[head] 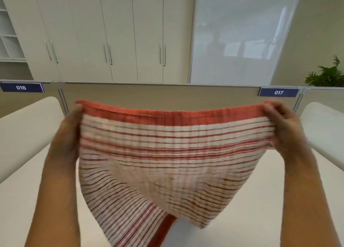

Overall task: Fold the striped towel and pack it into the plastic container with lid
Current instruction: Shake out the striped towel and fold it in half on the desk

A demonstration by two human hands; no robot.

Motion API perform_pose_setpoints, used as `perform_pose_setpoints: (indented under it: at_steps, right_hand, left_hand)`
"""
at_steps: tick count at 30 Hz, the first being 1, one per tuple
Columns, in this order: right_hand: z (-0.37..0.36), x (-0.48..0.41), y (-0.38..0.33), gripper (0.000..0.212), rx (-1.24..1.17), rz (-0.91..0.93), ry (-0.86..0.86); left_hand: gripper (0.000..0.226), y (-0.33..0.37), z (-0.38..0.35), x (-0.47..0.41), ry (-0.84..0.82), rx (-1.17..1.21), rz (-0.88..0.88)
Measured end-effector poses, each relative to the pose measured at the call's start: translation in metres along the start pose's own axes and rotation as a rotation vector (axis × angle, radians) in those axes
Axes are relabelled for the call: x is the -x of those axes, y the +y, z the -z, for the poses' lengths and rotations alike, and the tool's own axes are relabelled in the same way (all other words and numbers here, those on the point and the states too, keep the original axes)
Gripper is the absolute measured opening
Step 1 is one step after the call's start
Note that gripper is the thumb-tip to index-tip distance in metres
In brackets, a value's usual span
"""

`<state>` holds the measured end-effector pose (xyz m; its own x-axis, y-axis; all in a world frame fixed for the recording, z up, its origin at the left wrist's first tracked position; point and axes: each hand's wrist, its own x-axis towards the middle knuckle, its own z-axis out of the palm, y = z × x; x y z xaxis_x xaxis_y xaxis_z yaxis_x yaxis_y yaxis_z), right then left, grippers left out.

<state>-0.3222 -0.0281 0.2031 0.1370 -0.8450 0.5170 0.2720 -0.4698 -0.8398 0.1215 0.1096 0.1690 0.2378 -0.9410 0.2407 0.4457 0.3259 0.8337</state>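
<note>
Hands first: the left hand pinches one top corner of the striped towel, the right hand grips the other; between them the solid red hem stretches nearly level, sagging slightly in the middle; the cloth hangs in the air above the white tabletop, its lower part bunched and blurred; beyond stands a beige divider with blue tags reading 016 and 017.

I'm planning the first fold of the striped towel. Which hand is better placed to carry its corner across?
Neither clearly. The left hand and right hand each pinch a top corner of the striped towel, level. The picture favours no side.
</note>
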Motion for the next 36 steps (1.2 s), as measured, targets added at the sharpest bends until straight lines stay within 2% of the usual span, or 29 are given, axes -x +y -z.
perform_pose_setpoints:
  at_steps: [2, 3, 5, 7, 12, 15, 17, 21, 23, 26, 28, 31, 36]
  right_hand:
    - [-0.01, -0.008, 0.017, 0.019, 0.558, -0.023, 0.18]
    - [-0.016, -0.009, 0.023, 0.022, 0.728, -0.023, 0.255]
    - [-0.032, -0.007, 0.026, 0.023, 0.699, -0.034, 0.307]
    - [-0.054, -0.001, 0.024, 0.019, 0.577, -0.044, 0.268]
    - [-0.124, 0.018, 0.007, 0.007, 0.051, -0.232, -0.025]
    - [-0.153, 0.023, -0.002, 0.008, -0.151, -0.284, -0.15]
    - [-0.16, 0.025, -0.005, 0.013, -0.217, -0.293, -0.212]
    - [-0.156, 0.026, -0.005, 0.027, -0.166, -0.298, -0.287]
    - [-0.155, 0.026, -0.005, 0.03, -0.055, -0.258, -0.307]
    - [-0.155, 0.027, -0.001, 0.019, 0.277, -0.026, -0.255]
    - [-0.155, 0.027, 0.001, 0.011, 0.398, 0.085, -0.192]
    - [-0.153, 0.026, 0.002, 0.008, 0.474, 0.203, -0.14]
    - [-0.154, 0.026, 0.0, 0.012, 0.512, 0.276, -0.131]
  left_hand:
    - [0.036, -0.008, -0.014, -0.013, 0.432, -0.444, -0.066]
    - [0.038, -0.013, -0.024, -0.017, 0.557, -0.535, -0.102]
    - [0.041, -0.019, -0.043, -0.025, 0.619, -0.574, -0.176]
    - [0.04, -0.026, -0.063, -0.027, 0.577, -0.622, -0.2]
    - [0.035, -0.051, -0.125, -0.021, 0.358, -0.576, -0.105]
    - [0.022, -0.063, -0.15, -0.016, 0.224, -0.544, -0.089]
    - [0.014, -0.065, -0.158, -0.013, 0.197, -0.534, -0.105]
    - [0.014, -0.062, -0.158, -0.007, 0.171, -0.506, -0.097]
    - [0.015, -0.06, -0.159, -0.004, 0.156, -0.51, -0.092]
    - [0.016, -0.057, -0.162, -0.001, 0.169, -0.529, -0.095]
    - [0.016, -0.057, -0.163, 0.0, 0.179, -0.534, -0.102]
    - [0.014, -0.057, -0.165, 0.001, 0.182, -0.528, -0.119]
    - [0.014, -0.058, -0.169, 0.003, 0.183, -0.522, -0.154]
